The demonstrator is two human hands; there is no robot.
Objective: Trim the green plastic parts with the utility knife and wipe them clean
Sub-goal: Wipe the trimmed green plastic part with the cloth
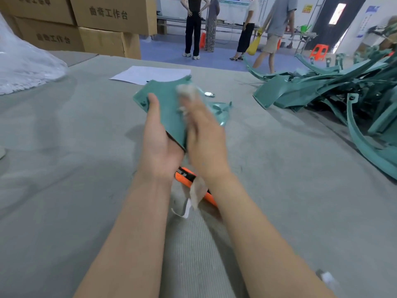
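Above the knife on the desk, the left hand grips the part, lengthwise pointing away, wide end far, the blurred right hand pressing a cloth on it, grip unclear; a heap of parts lies far right.

Factory workshop, stacked cartons, heaped green plastic parts

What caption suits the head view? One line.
Left hand holds a green plastic part; right hand presses a cloth on it, utility knife lying beneath.

grey felt table | orange knife ctr | paper sheet far ctr | green parts pile R | plastic bag L
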